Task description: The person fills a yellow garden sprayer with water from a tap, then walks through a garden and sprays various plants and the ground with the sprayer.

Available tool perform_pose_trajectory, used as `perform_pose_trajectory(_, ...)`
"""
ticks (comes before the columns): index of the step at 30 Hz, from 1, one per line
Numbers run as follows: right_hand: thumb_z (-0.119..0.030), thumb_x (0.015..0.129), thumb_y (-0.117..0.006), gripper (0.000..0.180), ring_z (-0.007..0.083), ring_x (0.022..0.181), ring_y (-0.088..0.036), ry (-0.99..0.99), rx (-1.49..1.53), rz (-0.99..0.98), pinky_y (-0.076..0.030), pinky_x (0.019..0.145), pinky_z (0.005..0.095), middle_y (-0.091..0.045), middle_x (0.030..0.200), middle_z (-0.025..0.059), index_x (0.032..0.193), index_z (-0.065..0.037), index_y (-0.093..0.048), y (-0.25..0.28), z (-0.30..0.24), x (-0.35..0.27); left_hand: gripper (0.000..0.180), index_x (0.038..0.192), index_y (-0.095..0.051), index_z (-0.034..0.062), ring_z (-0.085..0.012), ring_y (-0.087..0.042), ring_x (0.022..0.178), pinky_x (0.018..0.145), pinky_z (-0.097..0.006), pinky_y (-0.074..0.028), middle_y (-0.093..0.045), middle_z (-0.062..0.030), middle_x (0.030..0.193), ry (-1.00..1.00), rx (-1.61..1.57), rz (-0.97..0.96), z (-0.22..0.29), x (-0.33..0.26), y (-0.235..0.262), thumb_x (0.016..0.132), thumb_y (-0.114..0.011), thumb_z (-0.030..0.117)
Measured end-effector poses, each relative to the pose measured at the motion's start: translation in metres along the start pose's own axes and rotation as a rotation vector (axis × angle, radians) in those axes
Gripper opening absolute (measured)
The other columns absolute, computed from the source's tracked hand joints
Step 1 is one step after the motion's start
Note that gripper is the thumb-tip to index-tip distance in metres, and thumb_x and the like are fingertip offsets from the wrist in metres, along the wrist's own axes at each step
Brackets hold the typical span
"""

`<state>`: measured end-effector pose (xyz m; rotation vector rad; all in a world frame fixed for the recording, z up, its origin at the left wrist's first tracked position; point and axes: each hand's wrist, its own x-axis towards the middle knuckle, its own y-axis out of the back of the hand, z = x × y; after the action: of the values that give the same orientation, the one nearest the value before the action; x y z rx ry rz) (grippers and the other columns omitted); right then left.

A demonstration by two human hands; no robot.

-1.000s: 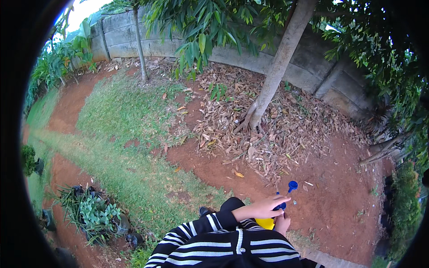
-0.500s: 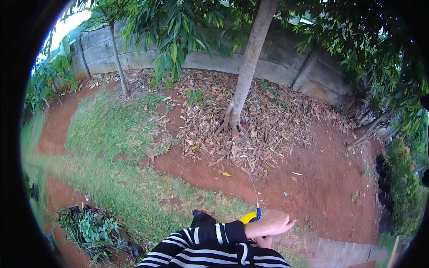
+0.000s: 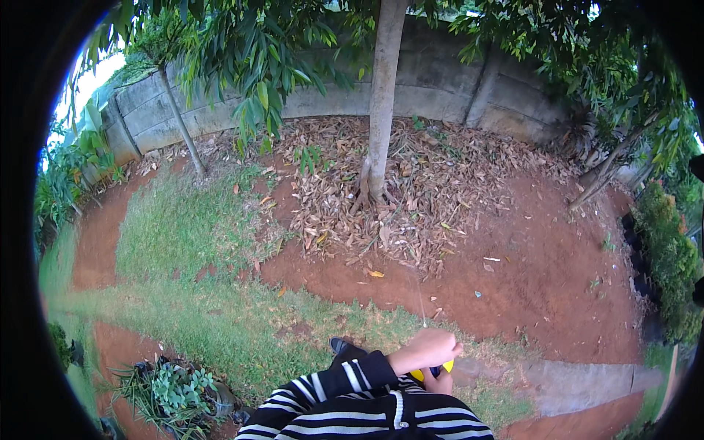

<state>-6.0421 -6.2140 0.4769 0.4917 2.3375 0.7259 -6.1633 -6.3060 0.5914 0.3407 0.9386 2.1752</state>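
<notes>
L hand (image 3: pixel 427 350) curled shut over a yellow sprayer bottle (image 3: pixel 419 375) w/ dark blue nozzle (image 3: pixel 435 372), held low at chest, just above striped sleeve (image 3: pixel 345 378). R hand (image 3: pixel 440 383) mostly hidden under it, grip can't tell. Bottle sits beneath L hand, nozzle pointing fwd-right; thin water stream (image 3: pixel 420 297) runs up-away toward leaf litter (image 3: pixel 396 213) at tree trunk (image 3: pixel 381 110); wall (image 3: pixel 440 81) beyond. Vs 0.5 s ago: view swung, trunk now centred, hands shifted left.

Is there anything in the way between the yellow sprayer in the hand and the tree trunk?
Nothing visible stands between them. From the yellow sprayer under the left hand to the tree trunk lie only bare red soil and dry leaves.
</notes>
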Motion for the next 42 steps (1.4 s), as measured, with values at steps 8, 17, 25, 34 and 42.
perform_pose_trajectory(8, -0.055, 0.072, -0.068, 0.065, 0.0372, 0.081, -0.065, 0.070, -0.057, 0.006, -0.050, 0.071, 0.0414, -0.065, 0.080, 0.0247, 0.090, 0.007, -0.062, 0.001, 0.001, 0.000, 0.054, 0.062, -0.064, 0.0024, -0.0364, -0.061, 0.059, 0.057, -0.047, -0.048, -0.059, -0.0184, 0.058, 0.123, -0.040, 0.017, -0.004, -0.004, -0.001, 0.091, -0.041, 0.041)
perform_pose_trajectory(17, -0.052, 0.076, -0.066, 0.059, 0.0391, 0.080, -0.065, 0.140, -0.070, 0.013, -0.049, 0.070, 0.0439, -0.064, 0.075, 0.0244, 0.088, 0.006, -0.061, 0.002, 0.005, -0.004, 0.052, 0.060, -0.062, 0.0004, -0.0384, -0.060, 0.057, 0.058, -0.047, -0.049, -0.058, -0.0191, 0.057, -0.004, 0.023, -0.039, 0.003, -0.013, -0.001, 0.091, -0.042, 0.038)
perform_pose_trajectory(25, -0.050, 0.076, -0.066, 0.059, 0.0389, 0.079, -0.065, 0.168, -0.058, 0.009, -0.049, 0.070, 0.0418, -0.063, 0.076, 0.0257, 0.084, 0.008, -0.060, 0.003, -0.003, -0.005, 0.054, 0.067, -0.065, 0.0009, -0.0373, -0.062, 0.063, 0.060, -0.047, -0.048, -0.060, -0.0199, 0.062, 0.105, -0.074, -0.061, -0.003, -0.009, 0.007, 0.091, -0.042, 0.044)
perform_pose_trajectory(34, -0.053, 0.077, -0.063, 0.064, 0.0395, 0.087, -0.064, -0.023, -0.122, -0.092, -0.049, 0.077, 0.0416, -0.064, 0.085, 0.0268, 0.095, 0.008, -0.062, 0.006, 0.005, 0.004, 0.058, 0.065, -0.064, -0.0002, -0.0368, -0.062, 0.063, 0.060, -0.047, -0.049, -0.061, -0.0205, 0.062, 0.203, -0.055, 0.004, -0.025, -0.004, -0.024, 0.091, -0.040, 0.045)
perform_pose_trajectory(42, -0.053, 0.076, -0.063, 0.063, 0.0383, 0.086, -0.064, -0.026, -0.113, -0.110, -0.050, 0.076, 0.0421, -0.065, 0.085, 0.0262, 0.096, 0.006, -0.062, 0.002, 0.036, 0.032, 0.028, 0.096, -0.057, 0.0102, -0.0318, -0.059, 0.079, 0.068, -0.042, -0.046, -0.053, -0.0108, 0.092, -0.042, -0.230, 0.018, -0.056, -0.023, -0.038, 0.088, -0.053, 0.036)
